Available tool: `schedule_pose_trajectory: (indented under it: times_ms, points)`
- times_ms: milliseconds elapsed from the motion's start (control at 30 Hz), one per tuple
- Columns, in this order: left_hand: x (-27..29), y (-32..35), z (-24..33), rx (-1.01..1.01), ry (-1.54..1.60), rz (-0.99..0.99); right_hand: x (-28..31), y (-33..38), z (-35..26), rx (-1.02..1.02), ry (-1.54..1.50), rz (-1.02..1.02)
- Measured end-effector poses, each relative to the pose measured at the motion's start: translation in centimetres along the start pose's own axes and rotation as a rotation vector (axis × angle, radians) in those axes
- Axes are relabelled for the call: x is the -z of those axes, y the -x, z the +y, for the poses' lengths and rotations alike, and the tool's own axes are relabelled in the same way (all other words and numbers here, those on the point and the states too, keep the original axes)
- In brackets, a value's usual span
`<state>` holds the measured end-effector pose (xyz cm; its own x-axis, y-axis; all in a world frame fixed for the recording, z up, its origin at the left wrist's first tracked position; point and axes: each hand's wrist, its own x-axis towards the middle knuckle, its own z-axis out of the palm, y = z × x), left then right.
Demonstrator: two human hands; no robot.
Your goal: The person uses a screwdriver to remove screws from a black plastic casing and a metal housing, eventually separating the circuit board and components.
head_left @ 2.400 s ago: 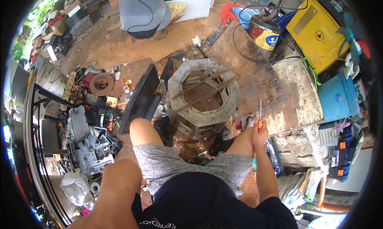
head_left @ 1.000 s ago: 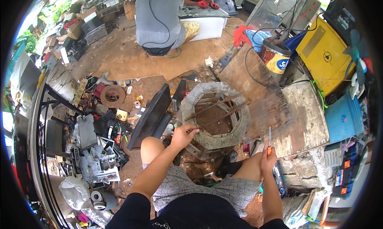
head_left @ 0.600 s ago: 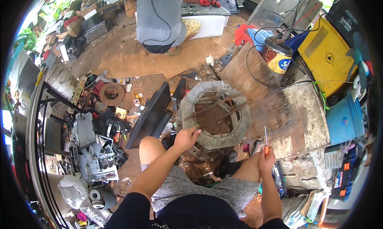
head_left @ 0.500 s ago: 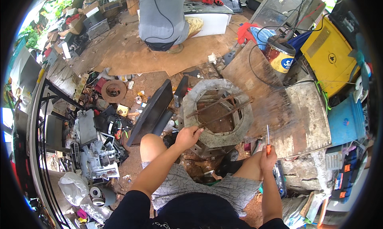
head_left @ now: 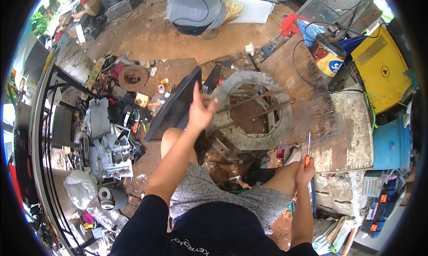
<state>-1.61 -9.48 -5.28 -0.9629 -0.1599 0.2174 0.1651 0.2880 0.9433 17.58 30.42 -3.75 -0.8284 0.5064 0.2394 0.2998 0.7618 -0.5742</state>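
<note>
My left hand (head_left: pixel 201 110) is raised with fingers spread and nothing in them, between a flat black panel (head_left: pixel 178 105) and the rim of an eight-sided grey metal frame (head_left: pixel 225 135). Two rusty rods (head_left: pixel 262 114) lie across the frame's round opening. Over my right knee, my right hand (head_left: pixel 304 171) is closed round the orange handle of a screwdriver (head_left: pixel 308 150), its shaft pointing up and away from me. A worn wooden board (head_left: pixel 307 100) lies just right of the frame.
Scrap parts (head_left: pixel 109 153) are heaped at the left, beside a rusty disc (head_left: pixel 133 78). A person in a grey shirt (head_left: pixel 195 8) crouches ahead on brown sheeting (head_left: pixel 151 42). At the right stand a paint bucket (head_left: pixel 327 57), a yellow case (head_left: pixel 382 66) and a blue bin (head_left: pixel 391 140).
My left hand has left the frame's rim and moved up and leftward, its fingers spreading. The right hand keeps the screwdriver. The whole view has shifted, so the frame sits farther right and higher.
</note>
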Motion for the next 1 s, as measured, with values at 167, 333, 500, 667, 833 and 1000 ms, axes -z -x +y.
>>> schedule_pose_trajectory:
  times_ms: [167, 333, 500, 667, 833, 1000]
  points:
    - [8.8, -3.3, -1.5, 0.042, -0.110, 0.109, -0.7, -0.3, 0.1, 0.045, 0.019, -0.001]
    - [9.8, -5.3, -6.4, 0.166, -0.298, -0.007, -1.0, -0.8, 0.0, -0.002, 0.009, 0.002]
    - [0.6, -13.6, -4.1, -0.103, -0.398, -0.192, -1.3, -1.1, 0.1, 0.040, -0.005, -0.004]
    - [-8.8, -22.3, -15.4, -0.019, -0.753, -0.218, -0.9, -1.1, 0.8, -0.086, 0.051, -0.075]
    - [-13.8, -25.8, -23.7, 0.425, -1.060, -0.503, 0.0, -0.5, 2.3, -0.231, 0.053, -0.092]
    - [-14.5, -25.0, -24.5, 0.433, -1.217, -0.556, -0.3, -1.1, 3.2, -0.221, 0.021, -0.119]
